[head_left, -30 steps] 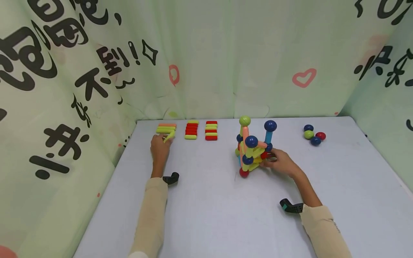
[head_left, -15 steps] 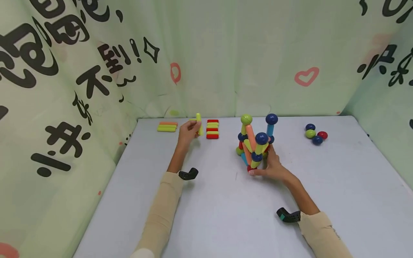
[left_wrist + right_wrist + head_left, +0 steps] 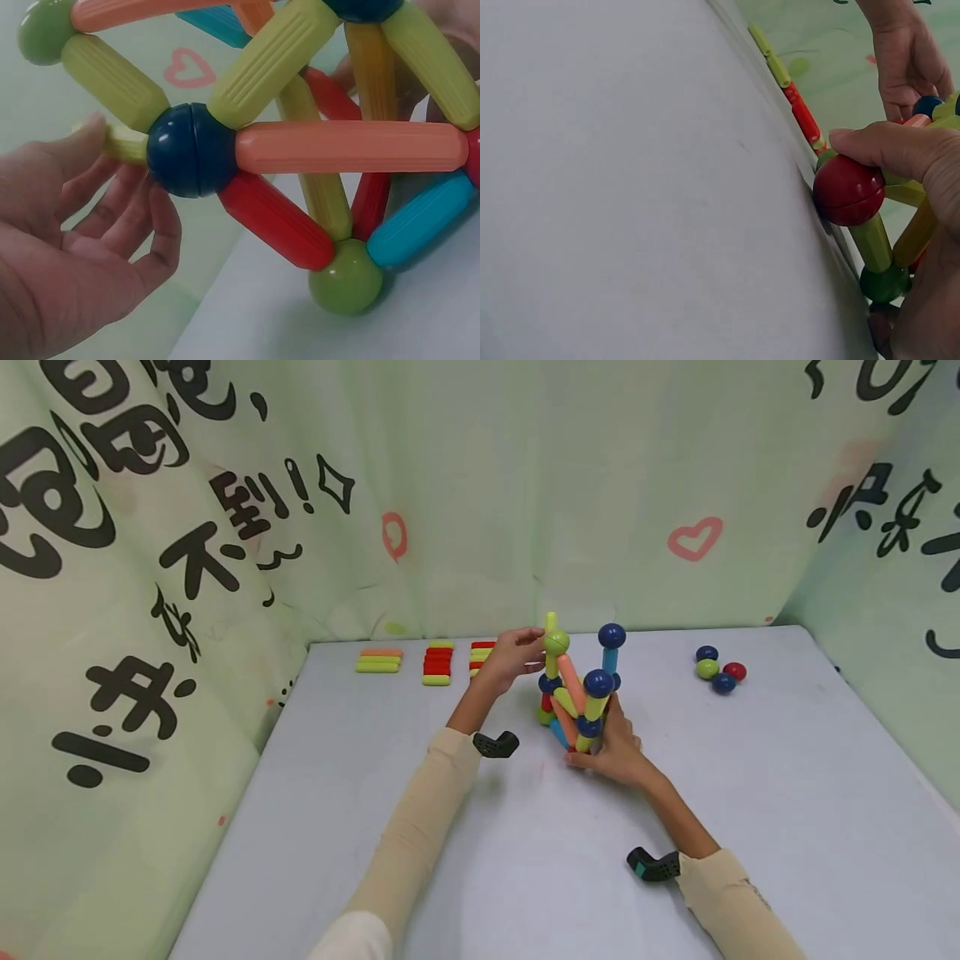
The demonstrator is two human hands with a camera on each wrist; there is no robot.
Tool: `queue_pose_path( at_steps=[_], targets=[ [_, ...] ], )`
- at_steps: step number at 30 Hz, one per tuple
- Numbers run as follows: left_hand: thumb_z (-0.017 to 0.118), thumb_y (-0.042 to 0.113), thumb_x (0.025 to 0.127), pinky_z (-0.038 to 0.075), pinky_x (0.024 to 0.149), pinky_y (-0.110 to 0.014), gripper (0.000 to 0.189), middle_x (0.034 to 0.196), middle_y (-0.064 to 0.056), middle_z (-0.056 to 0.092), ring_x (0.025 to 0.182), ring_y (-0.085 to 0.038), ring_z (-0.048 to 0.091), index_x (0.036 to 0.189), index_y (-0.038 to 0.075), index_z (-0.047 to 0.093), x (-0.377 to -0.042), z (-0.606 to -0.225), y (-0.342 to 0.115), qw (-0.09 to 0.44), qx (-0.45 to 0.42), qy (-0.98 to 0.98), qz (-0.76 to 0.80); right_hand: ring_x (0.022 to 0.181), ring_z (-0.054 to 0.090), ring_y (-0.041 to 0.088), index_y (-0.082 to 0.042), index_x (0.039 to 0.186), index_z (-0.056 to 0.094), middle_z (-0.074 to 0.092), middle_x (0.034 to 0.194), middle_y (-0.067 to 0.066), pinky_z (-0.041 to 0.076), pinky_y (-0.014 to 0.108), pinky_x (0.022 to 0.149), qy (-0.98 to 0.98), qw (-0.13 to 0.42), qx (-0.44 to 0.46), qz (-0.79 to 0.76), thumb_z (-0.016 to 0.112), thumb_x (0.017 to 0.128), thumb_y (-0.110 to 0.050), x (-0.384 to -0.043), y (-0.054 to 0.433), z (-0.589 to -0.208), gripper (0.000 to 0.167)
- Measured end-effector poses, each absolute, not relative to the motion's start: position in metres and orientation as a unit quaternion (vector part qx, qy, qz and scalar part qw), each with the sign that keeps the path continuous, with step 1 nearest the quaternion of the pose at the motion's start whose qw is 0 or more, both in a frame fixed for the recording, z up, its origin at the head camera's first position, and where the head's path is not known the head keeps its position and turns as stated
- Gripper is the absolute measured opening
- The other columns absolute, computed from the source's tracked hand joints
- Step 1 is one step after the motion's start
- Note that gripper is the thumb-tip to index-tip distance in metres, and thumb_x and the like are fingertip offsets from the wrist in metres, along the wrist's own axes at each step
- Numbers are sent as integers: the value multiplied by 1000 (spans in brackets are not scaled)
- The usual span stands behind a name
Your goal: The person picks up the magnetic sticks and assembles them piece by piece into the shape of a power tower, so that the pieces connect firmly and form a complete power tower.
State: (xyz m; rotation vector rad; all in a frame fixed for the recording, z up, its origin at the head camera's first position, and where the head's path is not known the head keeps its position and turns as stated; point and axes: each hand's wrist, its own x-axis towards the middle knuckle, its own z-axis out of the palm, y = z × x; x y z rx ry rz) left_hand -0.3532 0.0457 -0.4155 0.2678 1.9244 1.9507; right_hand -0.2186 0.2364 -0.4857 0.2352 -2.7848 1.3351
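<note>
A built structure (image 3: 572, 685) of coloured sticks and balls stands at the table's back, right of the middle. My left hand (image 3: 512, 658) is at its far left side, pinching a yellow-green stick (image 3: 126, 144) between thumb and fingers. In the left wrist view that stick's end meets a navy ball (image 3: 192, 150), though whether it is attached I cannot tell. My right hand (image 3: 624, 750) grips the structure's near right side. Its thumb lies on a red ball (image 3: 847, 190) in the right wrist view; its other fingers are mostly hidden.
Left of the structure lie a row of orange and yellow-green sticks (image 3: 378, 667), a row of red and yellow-green sticks (image 3: 437, 665), and a third row (image 3: 482, 645) partly behind the left hand. Several loose balls (image 3: 723, 683) sit at the back right. A curtain (image 3: 480, 527) hangs behind the table.
My left hand has carried the yellow-green stick rightward from the left row to the structure. My right hand has shifted its grip, and the structure has turned a little.
</note>
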Motion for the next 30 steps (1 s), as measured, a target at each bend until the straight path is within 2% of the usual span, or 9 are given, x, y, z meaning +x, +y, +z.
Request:
queue_pose_path(
  at_steps=[7,11,14,18,22,30],
  targets=[
    [55,25,101,50,101,-37,39,130,-13,63,115,-25,62,136,9,57,-356,-416,48,254,134,690,664,137,30,48,-15,154,-8,29,151,25,17,79,100,-900,19,82,427,83,73,-24,-222,237,-485,122],
    [46,15,104,45,105,-43,33,129,-14,64,122,-26,58,133,6,59,-358,-413,52,287,179,680,650,137,27,50,-15,154,-7,28,152,25,18,80,98,-899,23,86,429,83,74,-23,-222,238,-485,121],
    [45,17,104,41,109,-48,33,126,-14,66,123,-27,56,129,2,61,-358,-411,55,312,192,670,646,138,24,51,-15,154,-6,28,152,24,18,80,98,-896,26,89,434,82,74,-22,-221,238,-486,119],
    [50,28,103,38,110,-50,37,123,-13,68,115,-23,59,124,1,64,-359,-412,60,335,196,659,644,138,26,49,-16,155,-6,27,153,23,18,79,98,-895,30,95,435,83,74,-22,-221,238,-486,120],
    [51,28,102,38,109,-51,37,123,-16,66,108,-21,60,127,3,63,-360,-414,62,351,193,645,651,139,28,48,-17,155,-7,25,155,22,20,79,99,-896,26,91,434,83,74,-24,-221,238,-484,121],
    [52,28,102,43,105,-48,38,108,-6,68,105,-21,60,127,2,62,-364,-412,63,374,205,647,633,139,22,51,-15,154,-7,23,156,23,18,80,99,-898,9,75,434,82,75,-25,-219,237,-482,120]
  ],
)
